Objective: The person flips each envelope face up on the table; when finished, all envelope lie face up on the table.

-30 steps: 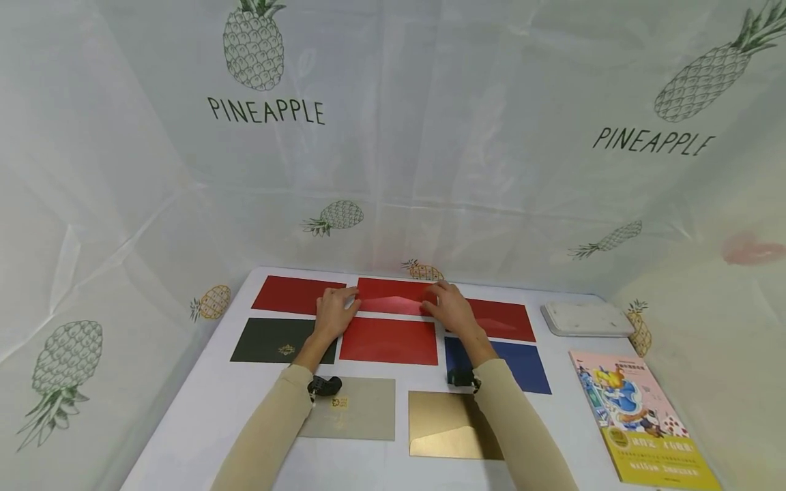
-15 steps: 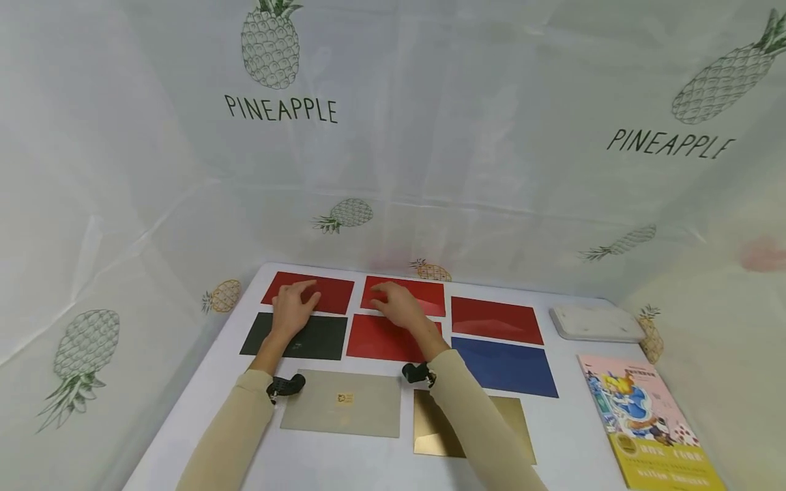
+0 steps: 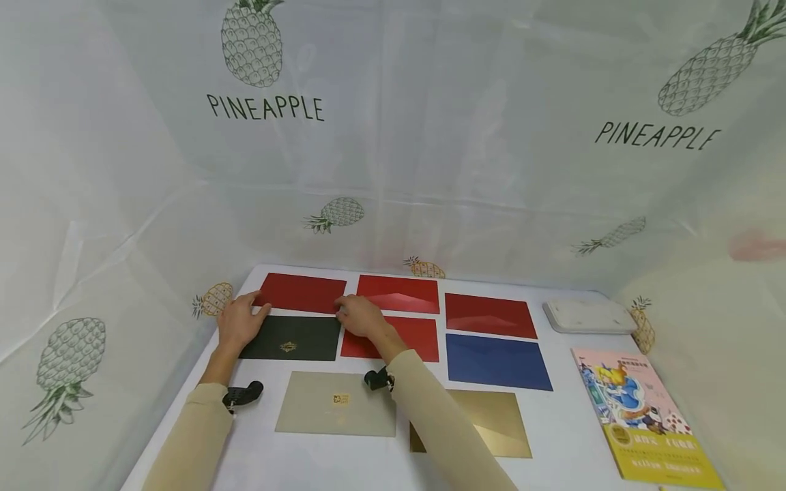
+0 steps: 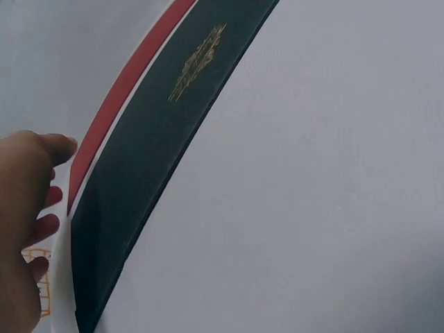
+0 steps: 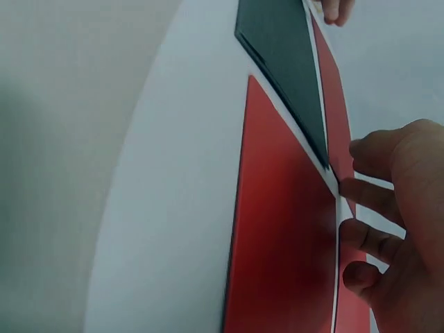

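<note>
A dark red envelope lies flat at the back left, between my two hands. My left hand is at its left end, fingers loosely bent; in the left wrist view the thumb is close beside the red edge. My right hand is at its right end, over the corner of a bright red envelope. Fingertips rest by the gap between envelopes in the right wrist view; whether they press on one cannot be told. Just in front lies a dark green envelope with a gold emblem.
Another bright red envelope, a dark red one, a blue one, a grey-beige one and a gold one lie flat. A white case and a colourful book are at the right. A pineapple-print curtain stands behind.
Both hands have moved left, from the back middle bright red envelope to the ends of the back left dark red one. The envelopes look nearly unmoved.
</note>
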Available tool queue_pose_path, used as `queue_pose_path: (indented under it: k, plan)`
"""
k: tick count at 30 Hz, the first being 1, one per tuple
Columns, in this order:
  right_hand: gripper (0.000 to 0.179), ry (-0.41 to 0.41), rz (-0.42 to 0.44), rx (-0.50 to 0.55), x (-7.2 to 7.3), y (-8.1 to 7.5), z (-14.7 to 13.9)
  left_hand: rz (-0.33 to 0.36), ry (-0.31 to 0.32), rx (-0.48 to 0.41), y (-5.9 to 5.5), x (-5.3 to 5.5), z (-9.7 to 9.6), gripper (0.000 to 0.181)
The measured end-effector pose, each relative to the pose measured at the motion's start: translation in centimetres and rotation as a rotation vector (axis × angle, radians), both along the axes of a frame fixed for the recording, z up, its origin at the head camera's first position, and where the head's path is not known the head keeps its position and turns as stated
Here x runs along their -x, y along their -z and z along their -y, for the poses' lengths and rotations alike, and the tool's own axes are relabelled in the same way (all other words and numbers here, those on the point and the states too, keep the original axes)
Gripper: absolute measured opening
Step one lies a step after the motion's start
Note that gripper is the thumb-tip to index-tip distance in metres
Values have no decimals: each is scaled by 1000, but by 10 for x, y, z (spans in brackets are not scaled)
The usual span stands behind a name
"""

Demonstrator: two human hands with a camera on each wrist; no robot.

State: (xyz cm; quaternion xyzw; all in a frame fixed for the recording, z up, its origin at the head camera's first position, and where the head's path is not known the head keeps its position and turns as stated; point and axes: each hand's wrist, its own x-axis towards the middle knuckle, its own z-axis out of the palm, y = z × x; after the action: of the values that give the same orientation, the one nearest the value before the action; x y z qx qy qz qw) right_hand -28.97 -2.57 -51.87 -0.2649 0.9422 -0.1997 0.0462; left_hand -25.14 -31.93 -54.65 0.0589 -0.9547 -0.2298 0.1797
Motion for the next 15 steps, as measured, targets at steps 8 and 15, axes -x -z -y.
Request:
queue_pose_path:
  k: [8, 15]
  plan:
    - [40, 18, -6, -21, -3, -2, 2, 64, -8, -9, -2, -3, 4, 52]
    - [42, 28, 57, 32, -4, -3, -1, 42, -50, -43, -3, -1, -1, 46]
